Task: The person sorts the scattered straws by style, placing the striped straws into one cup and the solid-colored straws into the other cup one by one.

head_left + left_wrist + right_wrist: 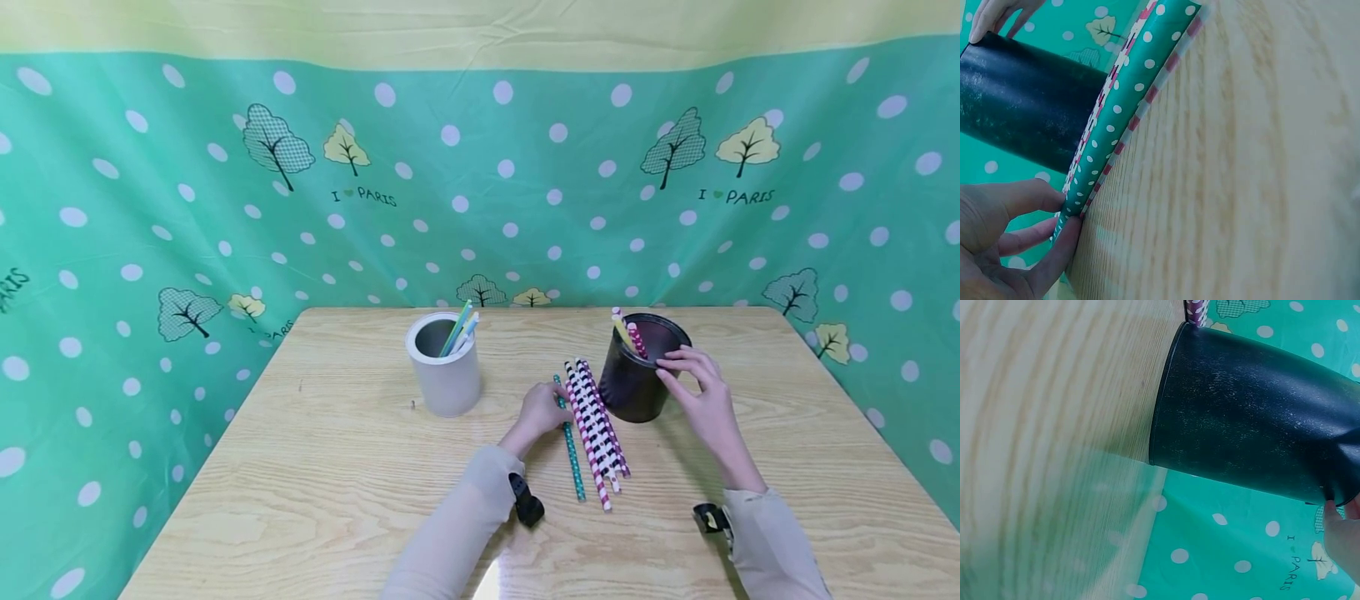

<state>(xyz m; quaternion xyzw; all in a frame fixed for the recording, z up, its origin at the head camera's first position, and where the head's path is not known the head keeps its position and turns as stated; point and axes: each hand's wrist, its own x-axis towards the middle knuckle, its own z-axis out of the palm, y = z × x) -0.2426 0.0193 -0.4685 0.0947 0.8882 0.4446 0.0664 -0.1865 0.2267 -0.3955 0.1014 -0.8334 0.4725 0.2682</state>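
My left hand (543, 410) pinches a green paper straw with white dots (574, 467) between thumb and fingertips; the left wrist view shows this straw (1117, 109) up close. Just right of it, several striped and patterned paper straws (596, 421) lie side by side on the table. My right hand (705, 400) holds the rim of a black cylindrical cup (633, 387), thumb outside; in the right wrist view the thumb (1333, 515) touches the rim. A yellow straw (622, 333) and a dark red dotted straw (637, 340) stand among those in this cup.
A white cylindrical cup (447, 387) stands left of the straws, holding several green, blue and pale straws (459, 332). The wooden table (300, 467) ends at a green dotted curtain (420, 192) behind. Black straps with small devices (527, 500) sit on both wrists.
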